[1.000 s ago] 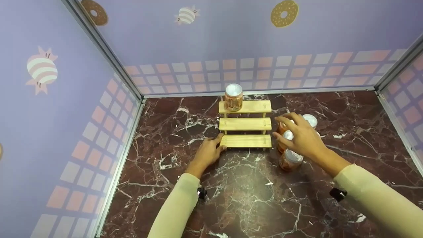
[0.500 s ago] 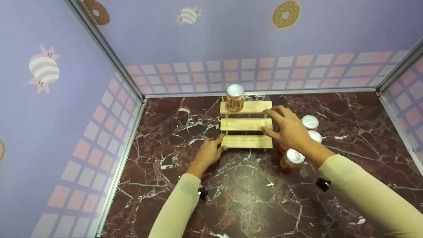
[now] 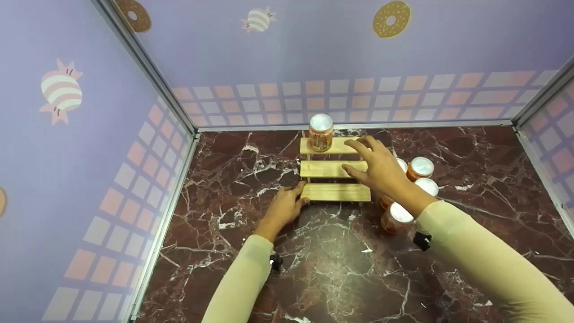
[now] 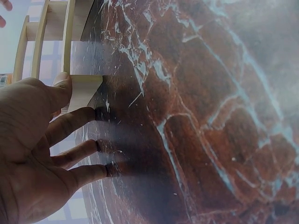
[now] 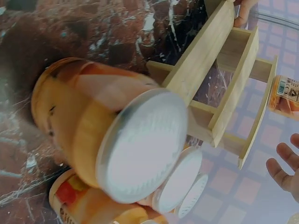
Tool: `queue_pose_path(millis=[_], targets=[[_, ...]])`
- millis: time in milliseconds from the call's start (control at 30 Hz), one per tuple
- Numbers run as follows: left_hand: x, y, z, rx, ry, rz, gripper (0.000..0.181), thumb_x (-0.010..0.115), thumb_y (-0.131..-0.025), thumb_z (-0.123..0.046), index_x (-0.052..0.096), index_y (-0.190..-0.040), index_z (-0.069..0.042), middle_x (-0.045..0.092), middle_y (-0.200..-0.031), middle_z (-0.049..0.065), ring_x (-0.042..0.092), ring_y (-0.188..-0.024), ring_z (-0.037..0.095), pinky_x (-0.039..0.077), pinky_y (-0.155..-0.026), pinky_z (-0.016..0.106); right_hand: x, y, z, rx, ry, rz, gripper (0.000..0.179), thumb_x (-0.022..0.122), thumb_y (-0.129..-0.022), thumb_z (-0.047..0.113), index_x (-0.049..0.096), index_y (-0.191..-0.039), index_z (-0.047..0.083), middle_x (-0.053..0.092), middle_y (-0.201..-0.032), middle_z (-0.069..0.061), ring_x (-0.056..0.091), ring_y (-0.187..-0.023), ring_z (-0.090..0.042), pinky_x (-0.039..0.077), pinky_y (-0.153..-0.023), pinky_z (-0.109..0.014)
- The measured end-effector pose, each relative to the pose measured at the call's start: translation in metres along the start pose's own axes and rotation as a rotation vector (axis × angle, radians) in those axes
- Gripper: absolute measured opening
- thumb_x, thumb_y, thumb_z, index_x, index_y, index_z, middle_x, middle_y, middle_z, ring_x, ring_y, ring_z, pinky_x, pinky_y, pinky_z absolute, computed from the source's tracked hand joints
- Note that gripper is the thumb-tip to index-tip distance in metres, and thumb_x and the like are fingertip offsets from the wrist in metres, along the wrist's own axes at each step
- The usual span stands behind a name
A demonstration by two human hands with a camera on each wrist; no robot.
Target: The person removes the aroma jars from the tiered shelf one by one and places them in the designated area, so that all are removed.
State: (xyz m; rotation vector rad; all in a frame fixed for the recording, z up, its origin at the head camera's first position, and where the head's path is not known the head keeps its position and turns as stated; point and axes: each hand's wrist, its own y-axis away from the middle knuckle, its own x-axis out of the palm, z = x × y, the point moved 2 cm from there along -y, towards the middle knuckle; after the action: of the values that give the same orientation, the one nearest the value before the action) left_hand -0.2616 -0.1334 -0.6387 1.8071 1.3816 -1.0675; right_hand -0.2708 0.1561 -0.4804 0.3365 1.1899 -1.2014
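Observation:
A three-tier wooden step rack (image 3: 335,192) stands on the dark marbled table. My left hand (image 3: 282,207) holds the left end of its lowest tier, with thumb in front and a finger behind; in the left wrist view the other fingertips (image 4: 93,172) touch the table. An orange can (image 3: 320,133) with a pale lid stands upright on the left of the top tier. Over the right part of the rack is my right hand (image 3: 379,168), fingers spread and holding nothing. Several similar cans, including a front one (image 3: 397,219), stand just right of the rack, partly hidden by that hand.
Lilac panels with sweets and doughnut prints enclose the table; the back wall (image 3: 314,49) rises close behind the rack. A side wall (image 3: 103,134) stands at the left. In the right wrist view a large can (image 5: 140,144) fills the foreground.
My right hand has moved left and slightly away from me, from above the cans to above the rack, uncovering more lids. The left hand has stayed at the rack's end.

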Motion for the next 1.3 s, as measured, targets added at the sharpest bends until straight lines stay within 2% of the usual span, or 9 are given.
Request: queue_pose_path(millis=[267, 500, 600, 800, 867, 1000, 1100, 1167, 1300], targets=[[0.009, -0.003, 0.013, -0.008, 0.038, -0.004, 0.062, 0.069, -0.108, -0.049, 0.053, -0.166, -0.031, 0.073, -0.145, 0.019, 0.057, -0.149, 0.048, 0.046, -0.124, 0.066, 0.008, -0.015, 0.003, 0.049, -0.01, 0.022, 0.065, 0.081, -0.101, 0.042, 0.057, -0.158, 0.021, 0.06, -0.144, -0.021, 0.064, -0.125, -0.047, 0.061, -0.098, -0.064], [-0.012, 0.009, -0.008, -0.006, -0.011, 0.026, 0.062, 0.068, -0.11, -0.044, 0.052, -0.167, -0.025, 0.072, -0.147, 0.021, 0.058, -0.148, 0.047, 0.048, -0.124, 0.063, 0.016, -0.022, 0.0, 0.067, -0.017, 0.018, 0.066, 0.078, -0.104, 0.041, 0.053, -0.161, 0.02, 0.059, -0.148, -0.024, 0.063, -0.129, -0.049, 0.059, -0.104, -0.067], [-0.005, 0.005, -0.003, 0.009, -0.014, 0.001, 0.061, 0.069, -0.109, -0.045, 0.055, -0.165, -0.025, 0.073, -0.145, 0.022, 0.061, -0.143, 0.047, 0.051, -0.12, 0.064, 0.018, -0.025, 0.0, 0.067, -0.016, 0.024, 0.068, 0.078, -0.104, 0.041, 0.051, -0.162, 0.02, 0.058, -0.149, -0.026, 0.062, -0.131, -0.05, 0.058, -0.105, -0.068], [-0.01, 0.004, -0.007, 0.006, -0.006, 0.011, 0.061, 0.067, -0.11, -0.046, 0.054, -0.165, -0.026, 0.071, -0.147, 0.024, 0.06, -0.144, 0.048, 0.051, -0.12, 0.065, 0.019, -0.034, 0.006, 0.094, -0.027, 0.054, 0.073, 0.079, -0.103, 0.043, 0.047, -0.166, 0.024, 0.056, -0.153, -0.024, 0.061, -0.133, -0.048, 0.059, -0.104, -0.068], [-0.022, 0.01, -0.019, -0.004, 0.005, 0.04, 0.06, 0.067, -0.11, -0.042, 0.054, -0.165, -0.023, 0.069, -0.148, 0.027, 0.059, -0.146, 0.05, 0.05, -0.121, 0.065, 0.021, -0.036, 0.007, 0.087, -0.026, 0.047, 0.074, 0.08, -0.103, 0.042, 0.047, -0.166, 0.024, 0.057, -0.151, -0.024, 0.063, -0.129, -0.047, 0.061, -0.101, -0.067], [-0.01, 0.007, -0.009, 0.009, -0.002, 0.009, 0.063, 0.07, -0.108, -0.045, 0.054, -0.165, -0.024, 0.069, -0.148, 0.027, 0.059, -0.146, 0.048, 0.05, -0.122, 0.063, 0.025, -0.04, 0.009, 0.068, -0.021, 0.028, 0.075, 0.081, -0.102, 0.039, 0.046, -0.166, 0.026, 0.059, -0.146, -0.024, 0.066, -0.121, -0.046, 0.064, -0.095, -0.064], [-0.01, 0.006, -0.01, -0.009, 0.006, 0.016, 0.062, 0.072, -0.108, -0.042, 0.055, -0.164, -0.023, 0.069, -0.148, 0.028, 0.059, -0.145, 0.049, 0.05, -0.121, 0.065, 0.027, -0.044, 0.01, 0.067, -0.026, 0.025, 0.075, 0.081, -0.102, 0.039, 0.045, -0.167, 0.027, 0.059, -0.145, -0.024, 0.067, -0.119, -0.045, 0.065, -0.094, -0.063], [-0.025, 0.013, -0.023, -0.02, 0.007, 0.037, 0.06, 0.071, -0.109, -0.039, 0.056, -0.164, -0.02, 0.068, -0.148, 0.029, 0.059, -0.145, 0.05, 0.05, -0.121, 0.065, 0.028, -0.047, 0.011, 0.064, -0.034, 0.022, 0.075, 0.081, -0.102, 0.038, 0.045, -0.167, 0.027, 0.059, -0.146, -0.024, 0.067, -0.117, -0.045, 0.065, -0.093, -0.062], [-0.03, 0.014, -0.027, -0.012, 0.024, 0.042, 0.058, 0.07, -0.109, -0.037, 0.056, -0.163, -0.019, 0.069, -0.146, 0.03, 0.059, -0.144, 0.052, 0.051, -0.12, 0.066, 0.032, -0.054, 0.013, 0.064, -0.046, 0.012, 0.074, 0.081, -0.102, 0.037, 0.047, -0.166, 0.025, 0.059, -0.147, -0.024, 0.069, -0.114, -0.044, 0.065, -0.092, -0.059]])
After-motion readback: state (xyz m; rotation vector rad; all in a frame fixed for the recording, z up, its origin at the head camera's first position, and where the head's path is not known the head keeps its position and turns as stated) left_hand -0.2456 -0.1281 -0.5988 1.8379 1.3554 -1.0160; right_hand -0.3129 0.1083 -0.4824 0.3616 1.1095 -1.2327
